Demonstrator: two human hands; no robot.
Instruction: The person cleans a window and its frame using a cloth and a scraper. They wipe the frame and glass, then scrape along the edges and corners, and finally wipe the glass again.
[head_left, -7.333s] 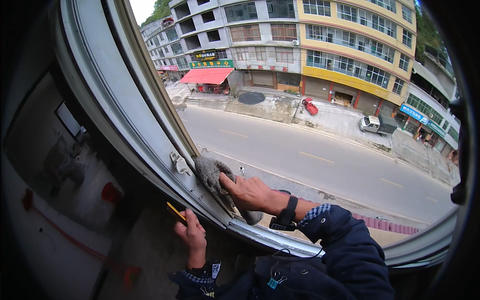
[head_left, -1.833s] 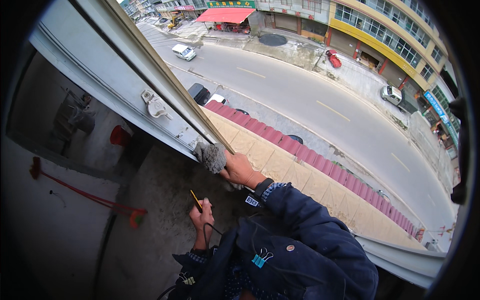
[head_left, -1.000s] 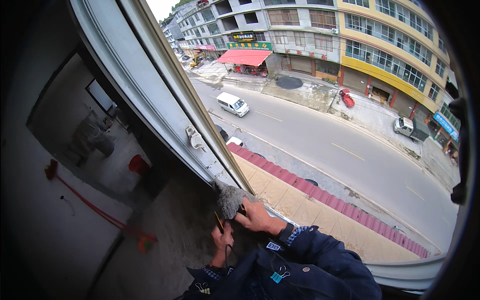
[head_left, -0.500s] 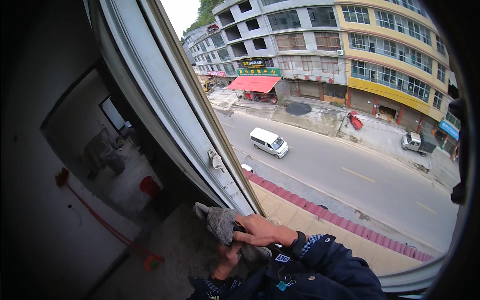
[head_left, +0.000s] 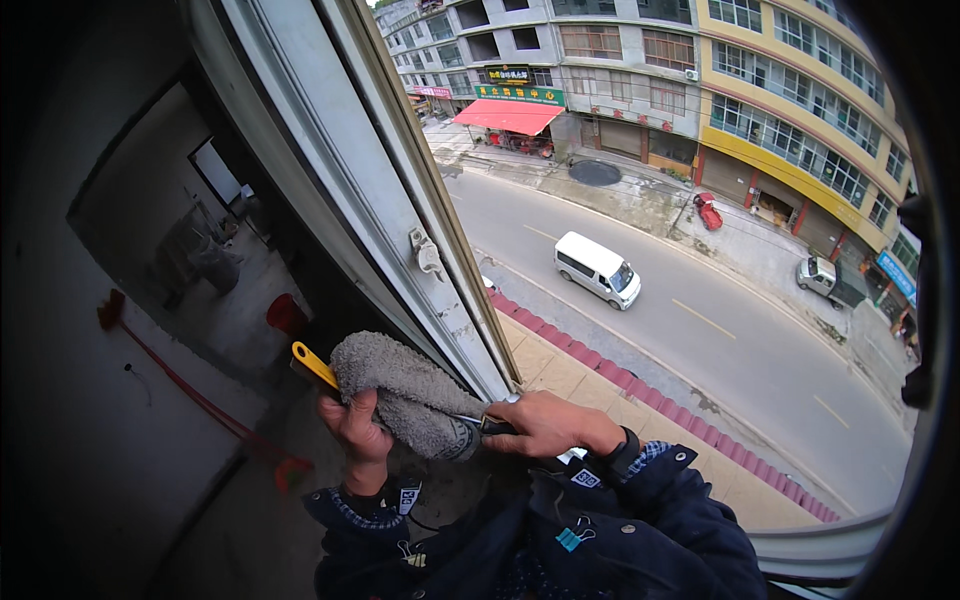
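Note:
A folded grey plush cloth (head_left: 405, 385) is held out in front of me beside the window frame. My left hand (head_left: 358, 430) is closed at its lower left side, with the thumb pressed on it. A yellow handle (head_left: 315, 365) with a hole in its end sticks out above this hand; its other end is hidden behind the cloth. My right hand (head_left: 545, 425) is wrapped round a black handle (head_left: 495, 424) at the cloth's right end. A thin metal part shows between that handle and the cloth.
A pale metal window frame (head_left: 375, 190) with a white latch (head_left: 428, 258) slants down beside my hands. Below lie a tiled ledge (head_left: 570, 390) with red edging and a street with a white van (head_left: 597, 268). Indoors are a red bucket (head_left: 287, 315) and a long red-handled broom (head_left: 190, 395).
My hands have moved apart. The cloth has swung up and left and now shows its full length, and the yellow handle has come into view. The white van has moved right along the street.

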